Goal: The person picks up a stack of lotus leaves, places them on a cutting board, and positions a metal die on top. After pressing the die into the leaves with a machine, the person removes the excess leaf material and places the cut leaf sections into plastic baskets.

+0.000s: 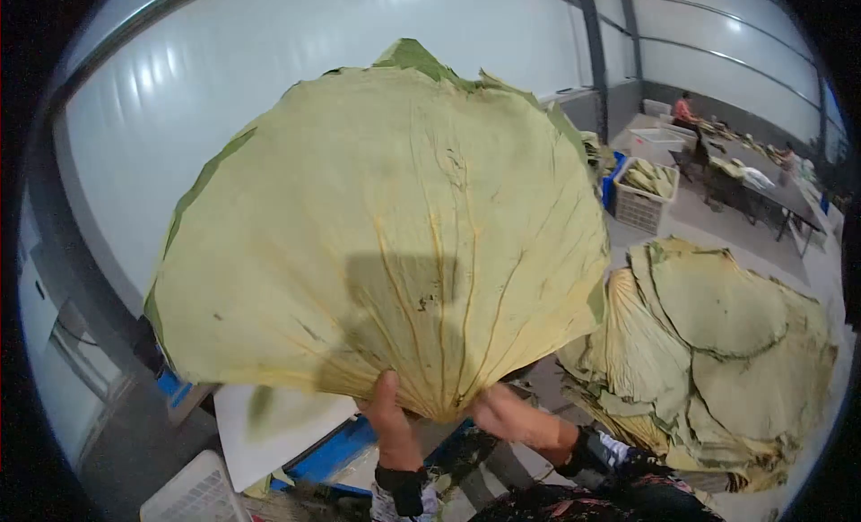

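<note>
A large dried lotus leaf (296,190), pale yellow-green and fan-shaped, stands upright in front of me and fills the middle of the view. Its veins run together at the bottom edge. My left hand (392,419) is closed on that edge, thumb on the near face and the other fingers mostly hidden behind. Close to the point where the veins meet, my right hand (516,419) pinches the same leaf. To the right lies a pile of similar dried leaves (717,307), overlapping one another.
Below the leaf are a white board (260,432) and a blue-edged surface (336,455). A white crate (193,495) is at the lower left. Farther back stand a basket of folded leaves (641,204) and a long table (771,186) with people (686,109) beside it.
</note>
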Tool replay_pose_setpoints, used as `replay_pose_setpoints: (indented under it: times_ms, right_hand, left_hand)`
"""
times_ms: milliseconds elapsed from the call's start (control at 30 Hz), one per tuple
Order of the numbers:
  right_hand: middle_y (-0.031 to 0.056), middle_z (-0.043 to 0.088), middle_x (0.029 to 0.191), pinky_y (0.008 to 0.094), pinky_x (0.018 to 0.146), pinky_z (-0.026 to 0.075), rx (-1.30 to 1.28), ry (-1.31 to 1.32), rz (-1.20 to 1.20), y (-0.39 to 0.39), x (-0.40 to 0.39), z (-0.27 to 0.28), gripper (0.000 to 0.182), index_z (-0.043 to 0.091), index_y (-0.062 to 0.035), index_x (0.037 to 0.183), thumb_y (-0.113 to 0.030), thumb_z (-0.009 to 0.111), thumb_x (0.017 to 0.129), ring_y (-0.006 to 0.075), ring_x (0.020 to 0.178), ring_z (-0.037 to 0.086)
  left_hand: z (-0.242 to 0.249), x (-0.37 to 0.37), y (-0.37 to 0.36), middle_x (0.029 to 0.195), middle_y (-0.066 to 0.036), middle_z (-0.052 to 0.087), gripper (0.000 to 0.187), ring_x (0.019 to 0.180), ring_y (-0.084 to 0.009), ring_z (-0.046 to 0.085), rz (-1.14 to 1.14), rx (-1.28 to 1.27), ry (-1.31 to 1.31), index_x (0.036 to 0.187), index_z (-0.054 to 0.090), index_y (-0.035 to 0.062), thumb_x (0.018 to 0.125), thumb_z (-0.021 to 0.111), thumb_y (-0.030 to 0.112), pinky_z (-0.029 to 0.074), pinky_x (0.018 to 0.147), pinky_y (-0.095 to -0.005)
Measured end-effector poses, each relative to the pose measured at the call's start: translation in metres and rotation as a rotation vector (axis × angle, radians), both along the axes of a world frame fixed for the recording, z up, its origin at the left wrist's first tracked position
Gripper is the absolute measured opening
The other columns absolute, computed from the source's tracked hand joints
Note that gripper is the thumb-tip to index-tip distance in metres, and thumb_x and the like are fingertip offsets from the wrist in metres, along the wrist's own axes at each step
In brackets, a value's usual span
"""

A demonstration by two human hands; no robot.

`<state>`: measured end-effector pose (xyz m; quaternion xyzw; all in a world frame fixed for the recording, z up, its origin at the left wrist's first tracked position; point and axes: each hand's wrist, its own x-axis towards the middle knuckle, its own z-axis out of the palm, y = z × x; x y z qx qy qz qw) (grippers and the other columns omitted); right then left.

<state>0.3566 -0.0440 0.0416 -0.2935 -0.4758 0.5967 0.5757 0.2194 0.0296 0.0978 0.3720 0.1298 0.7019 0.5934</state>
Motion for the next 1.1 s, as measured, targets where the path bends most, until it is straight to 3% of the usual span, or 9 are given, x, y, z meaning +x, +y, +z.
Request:
replay_pose_setpoints:
  times_ms: [100,333,467,567,800,867,1000,1067,1100]
  right_hand:
    - [0.0138,0.039,0.137,0.0438,0.103,0.033,0.021,0.594,0.050,0.026,0.008,0.033,0.066,0.029,-0.0037,0.138,-0.036,0.056,0.087,0.0274,0.127,0.037]
    - [0.0121,0.041,0.137,0.0488,0.102,0.032,0.043,0.509,-0.023,0.058,0.019,0.063,0.072,0.032,-0.0070,0.137,-0.038,0.064,0.080,0.0295,0.125,0.040]
    - [0.0100,0.041,0.137,0.0497,0.103,0.030,-0.033,0.706,0.272,0.088,0.044,0.010,0.073,0.033,-0.0081,0.136,-0.041,0.065,0.079,0.0297,0.125,0.039]
    - [0.0081,0.041,0.137,0.0500,0.104,0.029,-0.024,0.735,0.085,0.105,0.047,-0.015,0.074,0.034,-0.0093,0.136,-0.045,0.065,0.079,0.0301,0.126,0.037]
    - [0.0098,0.046,0.130,0.0469,0.100,0.036,-0.020,0.605,-0.153,0.118,0.021,0.008,0.068,0.034,-0.0086,0.135,-0.037,0.065,0.080,0.0297,0.117,0.046]
    - [0.0102,0.045,0.132,0.0464,0.101,0.034,0.010,0.614,-0.210,0.118,0.012,0.011,0.072,0.033,-0.0078,0.136,-0.039,0.065,0.080,0.0300,0.119,0.044]
    - [0.0125,0.041,0.137,0.0445,0.103,0.033,-0.195,0.773,-0.095,0.134,0.010,-0.033,0.060,0.031,-0.0060,0.137,-0.038,0.049,0.090,0.0309,0.123,0.041]
    - [0.0127,0.041,0.136,0.0434,0.103,0.033,-0.194,0.682,-0.104,0.151,-0.005,-0.032,0.057,0.032,-0.0047,0.137,-0.035,0.047,0.091,0.0303,0.122,0.042]
    - [0.0129,0.042,0.135,0.0424,0.103,0.033,-0.218,0.598,-0.123,0.151,-0.014,-0.037,0.055,0.032,-0.0033,0.136,-0.032,0.046,0.092,0.0298,0.122,0.042]
  left_hand:
    - [-0.004,0.005,-0.008,0.126,-0.012,0.047,0.065,0.113,-0.0295,0.050,-0.006,0.004,0.027,0.132,0.036,0.0060,0.073,0.062,0.009,0.045,0.094,-0.0448]
    - [0.000,0.016,-0.002,0.126,-0.008,0.047,0.064,0.119,-0.0283,0.045,0.058,0.082,0.084,0.131,0.038,0.0069,0.074,0.064,0.013,0.040,0.099,-0.0469]
    - [-0.039,-0.019,0.002,0.129,-0.007,0.046,0.064,0.122,-0.0275,0.042,0.097,-0.115,0.034,0.133,0.037,0.0074,0.077,0.063,0.022,0.035,0.102,-0.0471]
    - [-0.058,-0.046,0.008,0.133,-0.008,0.044,0.060,0.121,-0.0271,0.042,0.198,0.104,-0.164,0.133,0.038,0.0067,0.082,0.059,0.031,0.033,0.103,-0.0455]
    - [-0.031,-0.065,0.006,0.128,-0.010,0.048,0.052,0.115,-0.0274,0.048,0.429,-0.098,-0.028,0.128,0.043,0.0049,0.083,0.056,0.027,0.038,0.099,-0.0451]
    - [-0.030,-0.077,0.011,0.122,-0.011,0.050,0.049,0.111,-0.0253,0.050,0.303,-0.118,-0.193,0.126,0.043,0.0069,0.081,0.058,0.017,0.044,0.092,-0.0448]
    - [-0.045,-0.118,0.032,0.119,-0.012,0.052,0.046,0.110,-0.0258,0.052,0.204,-0.057,-0.304,0.124,0.044,0.0036,0.081,0.057,0.015,0.044,0.093,-0.0425]
    - [-0.045,-0.128,0.038,0.120,-0.013,0.052,0.038,0.111,-0.0237,0.051,0.380,-0.001,0.086,0.121,0.046,-0.0004,0.088,0.051,0.018,0.041,0.097,-0.0408]
    - [-0.050,-0.138,0.040,0.120,-0.013,0.052,0.038,0.111,-0.0237,0.051,0.387,-0.024,0.085,0.121,0.046,-0.0004,0.088,0.051,0.018,0.041,0.097,-0.0408]
